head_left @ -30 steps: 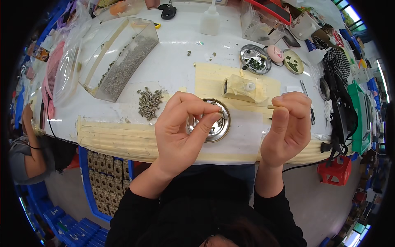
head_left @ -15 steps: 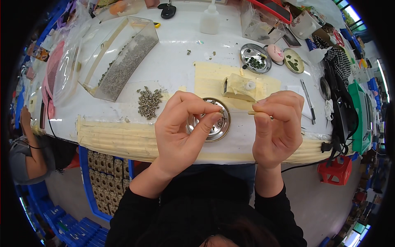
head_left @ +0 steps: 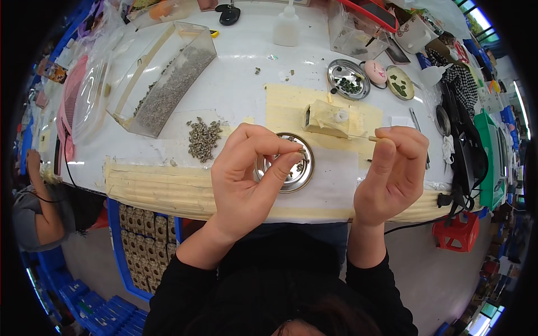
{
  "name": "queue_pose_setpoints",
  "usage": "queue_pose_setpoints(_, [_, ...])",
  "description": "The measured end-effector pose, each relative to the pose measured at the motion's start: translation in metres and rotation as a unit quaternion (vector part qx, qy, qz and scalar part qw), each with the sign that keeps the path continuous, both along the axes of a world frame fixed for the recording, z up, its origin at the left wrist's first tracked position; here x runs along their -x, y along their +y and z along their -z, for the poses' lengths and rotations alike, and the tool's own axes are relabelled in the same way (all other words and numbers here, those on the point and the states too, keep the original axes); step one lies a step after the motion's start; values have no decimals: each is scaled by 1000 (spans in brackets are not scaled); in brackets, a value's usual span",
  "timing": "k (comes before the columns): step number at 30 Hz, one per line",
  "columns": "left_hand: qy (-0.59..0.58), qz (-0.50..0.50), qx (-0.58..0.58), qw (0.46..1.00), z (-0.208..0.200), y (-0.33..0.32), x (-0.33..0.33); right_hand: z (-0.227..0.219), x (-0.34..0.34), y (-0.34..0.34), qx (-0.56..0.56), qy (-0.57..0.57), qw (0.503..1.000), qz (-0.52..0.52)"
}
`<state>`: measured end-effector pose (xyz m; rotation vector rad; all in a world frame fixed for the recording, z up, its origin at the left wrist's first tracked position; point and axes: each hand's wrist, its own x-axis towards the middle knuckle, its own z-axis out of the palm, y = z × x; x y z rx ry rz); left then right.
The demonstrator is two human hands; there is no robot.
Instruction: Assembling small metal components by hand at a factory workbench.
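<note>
My left hand [head_left: 246,173] is closed in a pinch, thumb and forefinger gripping a small dull metal part [head_left: 302,151]. It hovers above a round shiny metal dish [head_left: 309,180] with several small pieces in it. My right hand [head_left: 395,173] pinches a thin needle-like tool [head_left: 372,138] with a tan end; its fine shaft points left, toward a tape-covered block [head_left: 328,119] with a white round cap. The needle tool and the metal part are apart. On the table left of my left hand lies a heap of small metal parts [head_left: 203,140].
A clear slanted bin [head_left: 174,84] of small grey parts stands at the left. Dishes with dark green pieces [head_left: 347,81] sit at the back right, near a white squeeze bottle [head_left: 287,28]. A tweezer-like tool [head_left: 416,120] lies right. Yellow tape covers the table's front edge [head_left: 157,187].
My right hand has moved right and slightly up with the needle tool, drawing it away from the metal part. My left hand has stayed almost still.
</note>
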<state>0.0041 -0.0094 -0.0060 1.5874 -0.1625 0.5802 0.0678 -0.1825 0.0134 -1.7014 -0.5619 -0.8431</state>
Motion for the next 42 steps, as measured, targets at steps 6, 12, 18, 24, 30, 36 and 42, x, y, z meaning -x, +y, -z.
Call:
queue_pose_setpoints(6, [-4, -6, 15, 1000, 0, 0, 0, -1, -14, -6, 193, -83, 963, 172])
queue_pose_setpoints(12, [-63, -44, -69, 995, 0, 0, 1, 0, -14, -1, 259, -41, 948, 179])
queue_pose_setpoints(18, [-84, -53, -64, 993, -1, -1, 1, -3, 0, 2, 159, -12, 986, 55])
queue_pose_setpoints(24, [-86, -59, -64, 993, -1, -2, 1, -3, 16, 14, 53, 163, 965, -200])
queue_pose_setpoints(30, [-89, -98, -132, 982, -1, -3, 1, 7, 14, 16, 27, 139, 969, -200])
queue_pose_setpoints(36, [-76, -108, -135, 982, -2, -4, 1, 1, 17, 14, 98, 2, 984, -148])
queue_pose_setpoints(42, [-81, -92, -114, 986, 0, -4, 1, 7, 17, 15, 100, 27, 987, -124])
